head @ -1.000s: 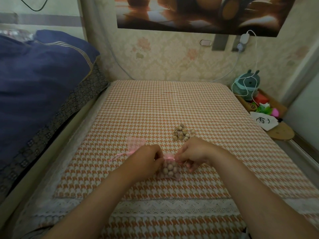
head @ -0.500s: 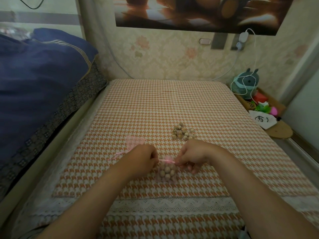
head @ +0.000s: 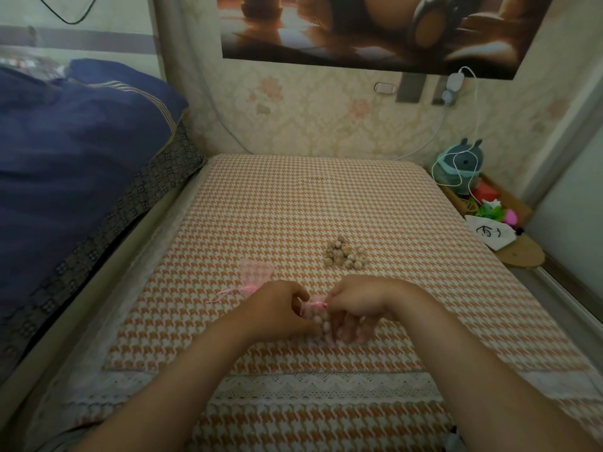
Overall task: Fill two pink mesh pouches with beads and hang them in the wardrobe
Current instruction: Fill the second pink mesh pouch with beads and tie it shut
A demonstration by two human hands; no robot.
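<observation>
Both hands met over the filled pouch (head: 321,321) on the tabletop (head: 293,207): left hand (head: 277,309) and right hand (head: 357,305) each pinched its pink drawstring at the neck, fingers curled, wrists low. Step looked like cinching pouch one shut. Loose beads (head: 344,254) sat just beyond the filled pouch; empty pouch (head: 254,275) lay flat to its left. Next likely needed: an even outward pull, then filling the empty one.

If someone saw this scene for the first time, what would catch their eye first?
Probably the two hands, left hand and right hand, meeting at the cloth's near middle, pinching a pink pouch full of beads. Just beyond lies a loose bead pile, and left of the hands a second, flat pouch.
</observation>
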